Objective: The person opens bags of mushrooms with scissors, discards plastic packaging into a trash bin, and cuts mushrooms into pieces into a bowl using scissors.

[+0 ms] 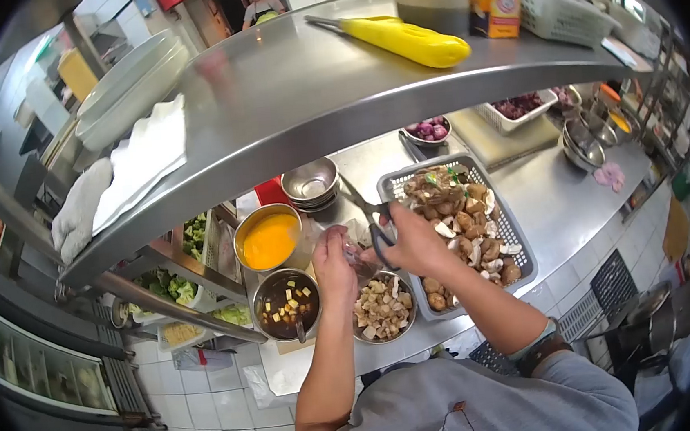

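My right hand (414,240) is closed around the black handles of a pair of scissors (378,222), whose blades point up and away from me. Close beside it, my left hand (334,264) is closed on what looks like a clear plastic bag (358,257); its contents are hard to make out. Just below both hands sits a metal bowl of chopped pale-brown pieces (383,309). To the right, a grey plastic basket (519,237) holds mushrooms (470,233), some whole and some cut.
Left of my hands stand a pot of orange liquid (268,240) and a pot of dark liquid with yellow cubes (289,304). Stacked metal bowls (310,181) are behind. A steel shelf (285,97) overhangs the counter, with a yellow-handled tool (403,38) on it.
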Motion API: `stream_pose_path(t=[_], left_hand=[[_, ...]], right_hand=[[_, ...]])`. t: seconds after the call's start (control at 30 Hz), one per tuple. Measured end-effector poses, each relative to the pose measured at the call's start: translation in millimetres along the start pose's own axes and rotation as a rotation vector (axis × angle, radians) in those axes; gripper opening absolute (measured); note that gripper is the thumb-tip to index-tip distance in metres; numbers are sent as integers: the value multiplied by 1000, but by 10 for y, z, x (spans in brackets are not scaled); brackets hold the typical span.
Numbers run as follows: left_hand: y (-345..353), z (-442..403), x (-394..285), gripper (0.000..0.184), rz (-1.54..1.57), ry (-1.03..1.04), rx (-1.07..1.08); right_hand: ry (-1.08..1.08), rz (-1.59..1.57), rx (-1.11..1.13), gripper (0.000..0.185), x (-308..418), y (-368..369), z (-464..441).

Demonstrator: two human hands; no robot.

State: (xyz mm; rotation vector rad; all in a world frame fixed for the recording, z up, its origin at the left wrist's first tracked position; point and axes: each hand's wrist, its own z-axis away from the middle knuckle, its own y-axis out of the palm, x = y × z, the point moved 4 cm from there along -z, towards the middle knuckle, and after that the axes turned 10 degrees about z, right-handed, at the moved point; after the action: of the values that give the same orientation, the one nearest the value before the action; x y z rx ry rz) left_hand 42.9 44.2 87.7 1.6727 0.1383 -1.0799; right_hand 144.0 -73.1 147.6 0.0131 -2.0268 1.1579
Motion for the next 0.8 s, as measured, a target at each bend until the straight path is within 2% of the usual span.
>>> stream_pose_path(t=[0.03,0.07,0.1,0.17,0.23,0.3,0.33,0.4,0.43,0.5,0.53,0.57,0.63,0.7,0.77,0.8], left_hand=[[84,15,-106,14,-62,-66,13],[125,16,-169,16,-157,-24,58],[144,17,-261,16,-152,-21,58],[204,44,-432,19,-360,0,100],[164,43,-495,22,-440,33,124],[94,4,-550,30,-498,367,156],[-1,23,-527,30,-486,364,163],[-310,32,-455,38,-447,222,-41],[-356,-19,-387,38,-444,217,-28],[-544,-22,-52,49,-76,-304,-373],[-501,4,-14,58,100,-467,-297],[-514,-22,24,58,102,-478,-288],[-351,-111,126,55,436,-497,116],[-321,-221,78,51,466,-486,147],[-564,-435,4,47,26,-300,64],[-600,-492,-74,47,14,-304,62]], right_hand=[[-93,67,-82,50,62,64,-26],[-148,-10,-152,41,121,105,-48],[-152,-7,-152,41,208,94,-82],[-65,-65,118,33,344,129,-152],[-98,-69,44,29,400,168,-178],[-43,-185,-18,25,392,133,-243],[10,-239,-29,24,357,132,-301],[27,-362,11,22,361,4,-351],[37,-395,20,21,386,-36,-375],[90,-479,-13,21,471,-93,-379],[131,-567,-35,21,489,-110,-372],[137,-559,-44,21,476,-89,-369],[102,-786,-62,22,330,38,-391],[18,-929,-105,24,-17,312,-432],[210,-700,-77,30,-117,372,-363],[216,-711,-78,30,-211,407,-322]])
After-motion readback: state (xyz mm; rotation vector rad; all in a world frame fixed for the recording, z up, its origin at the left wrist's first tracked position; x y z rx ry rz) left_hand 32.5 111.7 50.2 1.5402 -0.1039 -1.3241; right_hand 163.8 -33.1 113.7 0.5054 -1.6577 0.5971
